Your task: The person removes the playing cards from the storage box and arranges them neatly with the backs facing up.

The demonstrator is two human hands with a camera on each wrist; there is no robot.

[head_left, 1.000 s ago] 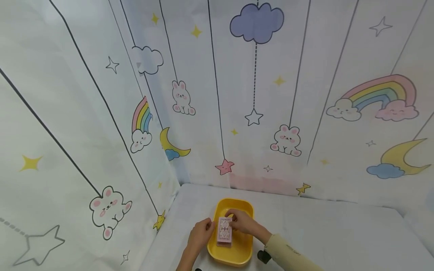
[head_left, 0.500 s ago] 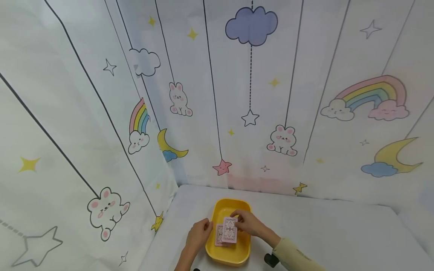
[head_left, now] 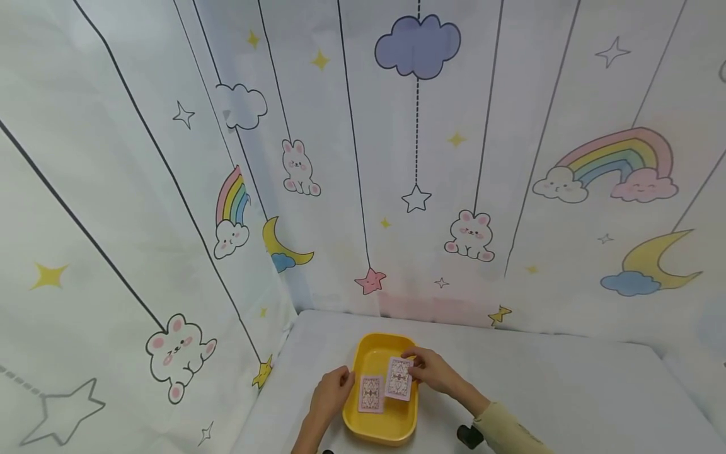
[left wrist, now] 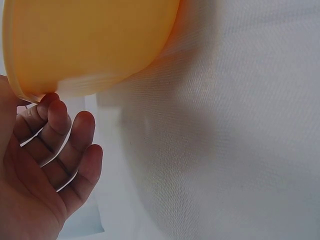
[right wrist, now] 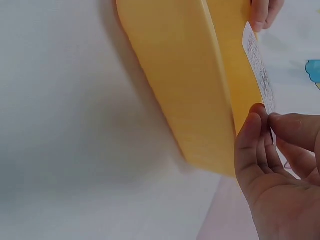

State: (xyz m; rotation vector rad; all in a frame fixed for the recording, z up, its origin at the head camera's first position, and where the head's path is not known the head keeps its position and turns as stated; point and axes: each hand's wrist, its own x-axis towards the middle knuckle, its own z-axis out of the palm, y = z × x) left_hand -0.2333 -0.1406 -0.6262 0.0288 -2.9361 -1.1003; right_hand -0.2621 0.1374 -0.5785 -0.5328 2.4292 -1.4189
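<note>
A yellow plastic tray (head_left: pixel 391 435) with rounded corners sits on the white tabletop. At its left side my left hand (head_left: pixel 331 394) pinches the rim, fingertips against the outer wall in the left wrist view. My right hand (head_left: pixel 439 372) pinches a playing card (head_left: pixel 399 379) by its edge, between thumb and fingers in the right wrist view (right wrist: pixel 257 65). The card is tilted, its patterned pink back facing up, above the tray's right half. Inside the tray, to the left, lies a pink-backed card pile (head_left: pixel 371 394); its thickness cannot be told.
A patterned cloth wall (head_left: pixel 425 252) with rabbits, stars and rainbows stands behind and to the left of the white table (head_left: pixel 539 384). A small dark object (head_left: pixel 469 436) shows at the right wrist, beside the beige sleeve (head_left: pixel 510 432).
My right hand has lifted the card off the pile and moved it rightward, baring the cards beneath. The left hand stays on the tray's rim.
</note>
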